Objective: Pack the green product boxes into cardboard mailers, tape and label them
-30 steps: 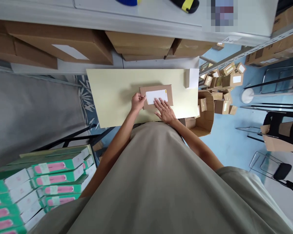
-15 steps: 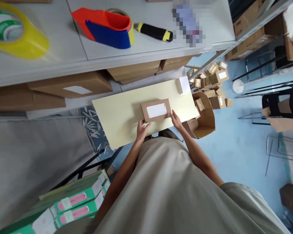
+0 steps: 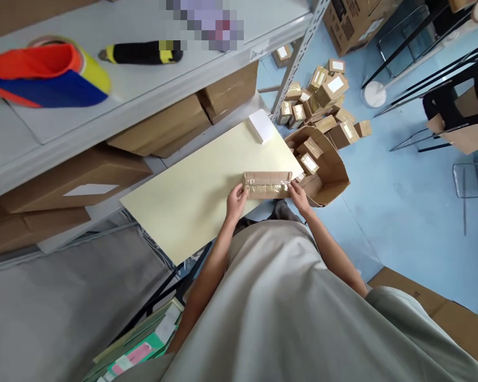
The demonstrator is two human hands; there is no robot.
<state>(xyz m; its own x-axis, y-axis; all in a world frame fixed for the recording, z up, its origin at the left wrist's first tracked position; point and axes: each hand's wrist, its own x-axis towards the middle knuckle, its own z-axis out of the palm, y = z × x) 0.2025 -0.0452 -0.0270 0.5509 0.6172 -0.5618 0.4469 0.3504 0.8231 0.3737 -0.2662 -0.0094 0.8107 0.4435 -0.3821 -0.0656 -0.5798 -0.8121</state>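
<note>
Between my two hands is a small brown cardboard box (image 3: 267,185), its taped side facing up with shiny clear tape along the seam. My left hand (image 3: 236,201) grips its left end, fingers closed at the corner. At the opposite end, my right hand (image 3: 298,196) pinches the right edge. The box is over the near edge of a pale yellow tabletop (image 3: 183,196); whether it touches the surface I cannot tell. A white stack of what look like labels (image 3: 262,126) lies at the table's far right corner.
An open carton (image 3: 334,180) holding small boxes stands right of the table, with more labelled boxes (image 3: 330,90) piled on the floor beyond. On the grey shelf (image 3: 139,90) lie a tape dispenser (image 3: 59,79) and a utility knife (image 3: 143,53). Black chairs (image 3: 462,95) stand at right.
The box has been turned over: its white label faced up before, now the taped side does. Both hands have stayed on it. The camera view has swung to the right.
</note>
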